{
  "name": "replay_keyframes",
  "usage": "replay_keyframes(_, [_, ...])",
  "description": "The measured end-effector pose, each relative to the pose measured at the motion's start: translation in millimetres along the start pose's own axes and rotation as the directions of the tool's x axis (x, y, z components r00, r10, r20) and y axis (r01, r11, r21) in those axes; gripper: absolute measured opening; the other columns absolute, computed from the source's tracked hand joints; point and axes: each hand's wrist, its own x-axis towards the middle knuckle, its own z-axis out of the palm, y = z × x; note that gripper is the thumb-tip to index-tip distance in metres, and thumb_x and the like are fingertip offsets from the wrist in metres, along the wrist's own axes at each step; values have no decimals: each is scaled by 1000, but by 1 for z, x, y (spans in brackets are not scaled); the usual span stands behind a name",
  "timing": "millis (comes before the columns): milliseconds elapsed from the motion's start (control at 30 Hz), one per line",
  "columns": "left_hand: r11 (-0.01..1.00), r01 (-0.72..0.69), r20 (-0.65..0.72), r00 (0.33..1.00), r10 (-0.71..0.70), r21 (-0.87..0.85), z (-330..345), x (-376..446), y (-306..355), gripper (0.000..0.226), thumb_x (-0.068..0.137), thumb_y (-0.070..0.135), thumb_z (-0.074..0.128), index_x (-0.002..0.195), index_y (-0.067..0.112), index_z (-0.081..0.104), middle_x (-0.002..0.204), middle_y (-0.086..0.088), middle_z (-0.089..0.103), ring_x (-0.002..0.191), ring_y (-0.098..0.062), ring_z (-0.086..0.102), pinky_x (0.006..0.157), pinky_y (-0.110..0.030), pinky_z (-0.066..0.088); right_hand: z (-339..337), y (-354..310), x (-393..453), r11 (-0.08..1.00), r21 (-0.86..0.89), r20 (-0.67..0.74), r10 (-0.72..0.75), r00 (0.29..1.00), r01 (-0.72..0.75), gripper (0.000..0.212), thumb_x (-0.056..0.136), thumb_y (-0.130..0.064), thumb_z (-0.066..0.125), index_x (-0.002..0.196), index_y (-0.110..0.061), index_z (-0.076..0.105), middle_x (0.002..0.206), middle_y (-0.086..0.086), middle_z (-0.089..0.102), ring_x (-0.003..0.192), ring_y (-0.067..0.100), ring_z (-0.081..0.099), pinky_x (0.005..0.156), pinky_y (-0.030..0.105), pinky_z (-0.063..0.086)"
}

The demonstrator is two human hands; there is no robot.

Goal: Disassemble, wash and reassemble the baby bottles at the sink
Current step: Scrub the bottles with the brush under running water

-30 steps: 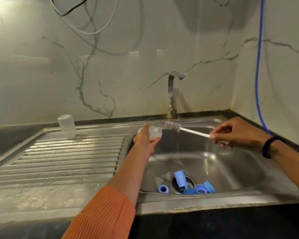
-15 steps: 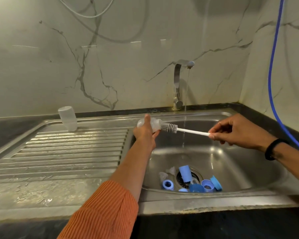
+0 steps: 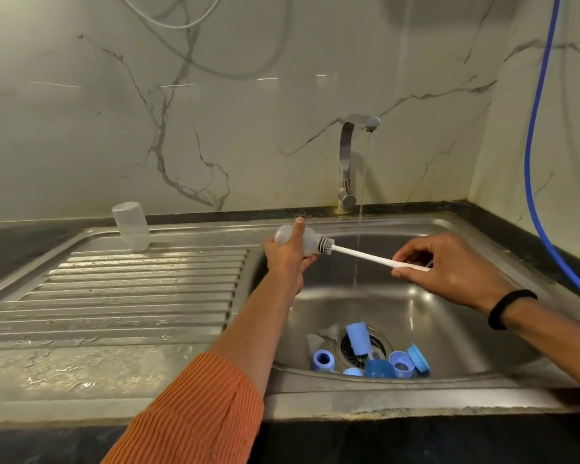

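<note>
With the left hand [image 3: 287, 254] gripping the bottle [image 3: 303, 241] and the right hand [image 3: 449, 269] pinching the brush [image 3: 359, 254], steady, aligned twisting strokes looked best.

From my feed, the left arm wears a ribbed orange sleeve [image 3: 195, 410], knitted in fine lengthwise ridges and pushed up so the forearm below it is bare to the left hand [image 3: 287, 254]. The right hand [image 3: 449, 269] shows a plain black band [image 3: 509, 308] at the wrist, and its forearm carries no sleeve.
</note>
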Motion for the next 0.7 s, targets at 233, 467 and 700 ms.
replay_keyframes(233, [999, -34, 17, 999, 34, 27, 3, -3, -3, 71, 85, 32, 82, 140, 7, 45, 131, -20, 59, 100, -32, 72, 73, -47, 65, 13, -9, -1, 995, -91, -29, -41, 999, 38, 4, 88, -24, 81, 90, -24, 77, 78, -13, 69, 73, 3, 64, 63, 18, 45])
replay_keyframes(467, [999, 23, 97, 995, -27, 44, 3, 4, -9, 70, 89, 32, 77, 145, 7, 42, 136, -22, 56, 109, -35, 70, 79, -44, 64, 11, -8, -3, 987, 124, 133, 89, 987, -105, 6, 95, -26, 73, 90, -24, 75, 74, -12, 75, 65, 7, 73, 54, 16, 52])
replay_keyframes(700, [997, 73, 199, 977, -79, 36, 15, -6, -9, 64, 89, 29, 79, 141, 14, 46, 135, -19, 57, 110, -40, 69, 75, -48, 65, 19, -16, -2, 890, 374, 259, 170, 951, -262, 13, 99, -28, 68, 106, -18, 72, 86, 2, 78, 70, 23, 77, 56, 29, 59])
